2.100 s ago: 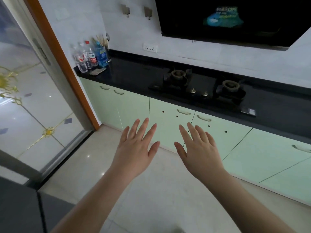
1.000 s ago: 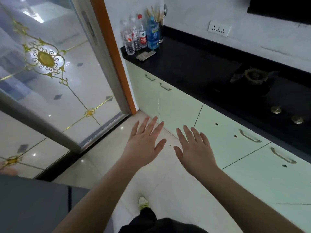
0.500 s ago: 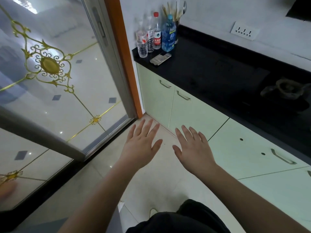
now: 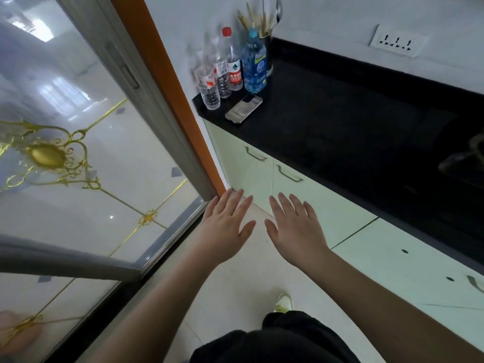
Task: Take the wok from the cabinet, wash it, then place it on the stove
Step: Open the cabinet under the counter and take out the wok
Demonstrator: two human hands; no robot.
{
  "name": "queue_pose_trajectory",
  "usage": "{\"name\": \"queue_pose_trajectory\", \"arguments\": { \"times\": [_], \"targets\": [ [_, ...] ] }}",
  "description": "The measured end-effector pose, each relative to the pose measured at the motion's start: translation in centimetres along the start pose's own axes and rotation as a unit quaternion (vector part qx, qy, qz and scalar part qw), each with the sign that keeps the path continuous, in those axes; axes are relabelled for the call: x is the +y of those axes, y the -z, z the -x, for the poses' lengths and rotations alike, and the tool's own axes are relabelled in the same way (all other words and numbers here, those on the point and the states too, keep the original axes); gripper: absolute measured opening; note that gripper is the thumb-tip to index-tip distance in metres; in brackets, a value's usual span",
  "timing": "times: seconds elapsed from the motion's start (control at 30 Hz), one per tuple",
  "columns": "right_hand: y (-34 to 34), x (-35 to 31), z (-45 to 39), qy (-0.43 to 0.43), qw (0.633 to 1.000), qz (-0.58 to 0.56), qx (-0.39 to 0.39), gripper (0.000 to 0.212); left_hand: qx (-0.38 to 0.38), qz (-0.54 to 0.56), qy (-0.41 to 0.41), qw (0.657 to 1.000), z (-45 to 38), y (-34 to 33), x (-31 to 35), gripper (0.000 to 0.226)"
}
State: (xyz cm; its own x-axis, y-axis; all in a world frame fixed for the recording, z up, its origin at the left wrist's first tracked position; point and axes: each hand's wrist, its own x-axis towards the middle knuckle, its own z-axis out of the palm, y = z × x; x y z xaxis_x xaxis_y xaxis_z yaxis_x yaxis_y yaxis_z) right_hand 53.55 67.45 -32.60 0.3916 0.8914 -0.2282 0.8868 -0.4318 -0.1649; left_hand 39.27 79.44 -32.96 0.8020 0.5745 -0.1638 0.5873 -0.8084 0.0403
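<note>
Nearest to the camera, dark trousers [image 4: 275,341] and one pale shoe [image 4: 284,302] stand on a light tiled floor [image 4: 235,284]. Both forearms extend forward over this floor. The left hand [image 4: 222,229] and the right hand [image 4: 296,229] are held flat, palms down, fingers straight and slightly spread; neither hand holds or touches anything. Directly beyond the fingertips is a run of pale green cabinet doors [image 4: 314,205], all closed, each fitted with a curved metal handle [image 4: 289,174]. The wok is not visible; whether it sits behind one of these doors cannot be determined. To the left, a sliding glass door [image 4: 91,166] with gold ornament runs diagonally, bounded by a grey frame and an orange door jamb [image 4: 167,82]. Above the cabinets lies a black countertop [image 4: 340,121]. At its far-left corner stand three clear plastic bottles [image 4: 222,66], one with a red cap, and a blue bottle [image 4: 254,64], with a small flat packet [image 4: 243,108] lying just in front of them. Behind the blue bottle, a dark holder [image 4: 268,53] contains chopsticks and a spoon. A stove burner [image 4: 471,153] is partly visible at the right edge. On the white tiled wall behind, a white socket plate [image 4: 398,43] is mounted.
</note>
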Motion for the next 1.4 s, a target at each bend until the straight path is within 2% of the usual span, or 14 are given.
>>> {"name": "queue_pose_trajectory", "arguments": {
  "times": [0.2, 0.5, 0.63, 0.73, 0.87, 1.0, 1.17, 1.4],
  "targets": [
    [0.3, 0.9, -3.4, -0.014, 1.0, -0.012, -0.016, 0.06, -0.02, 0.004, -0.013, 1.0, -4.7, 0.3, -0.6, 0.064],
    [-1.4, 1.8, -7.0, -0.096, 0.995, -0.031, -0.02, 0.061, -0.044, -0.012, -0.116, 0.992, -11.3, -1.6, -3.8, 0.063],
    [-2.8, 0.2, -9.3, -0.154, 0.987, -0.025, -0.029, 0.062, -0.046, -0.016, -0.171, 0.984, -15.0, -3.4, -6.9, 0.066],
    [-3.4, -1.8, -12.3, -0.202, 0.979, -0.008, -0.006, 0.062, -0.033, -0.026, -0.22, 0.974, -18.0, -4.1, -10.2, 0.065],
    [-3.7, -5.2, -15.5, -0.269, 0.962, -0.038, -0.006, 0.062, -0.043, -0.04, -0.294, 0.954, -21.0, -4.1, -14.8, 0.065],
    [-4.2, -7.5, -16.6, -0.3, 0.952, -0.052, -0.021, 0.063, -0.052, -0.051, -0.346, 0.935, -23.1, -3.9, -17.5, 0.065],
    [-5.1, -8.2, -16.8, -0.329, 0.942, -0.067, -0.02, 0.063, -0.058, -0.035, -0.363, 0.929, -24.4, -4.2, -17.7, 0.065],
    [-7.9, -7.4, -17.4, -0.324, 0.939, -0.107, -0.045, 0.063, -0.078, -0.057, -0.351, 0.931, -25.6, -5.1, -16.6, 0.065]
  ]
}}
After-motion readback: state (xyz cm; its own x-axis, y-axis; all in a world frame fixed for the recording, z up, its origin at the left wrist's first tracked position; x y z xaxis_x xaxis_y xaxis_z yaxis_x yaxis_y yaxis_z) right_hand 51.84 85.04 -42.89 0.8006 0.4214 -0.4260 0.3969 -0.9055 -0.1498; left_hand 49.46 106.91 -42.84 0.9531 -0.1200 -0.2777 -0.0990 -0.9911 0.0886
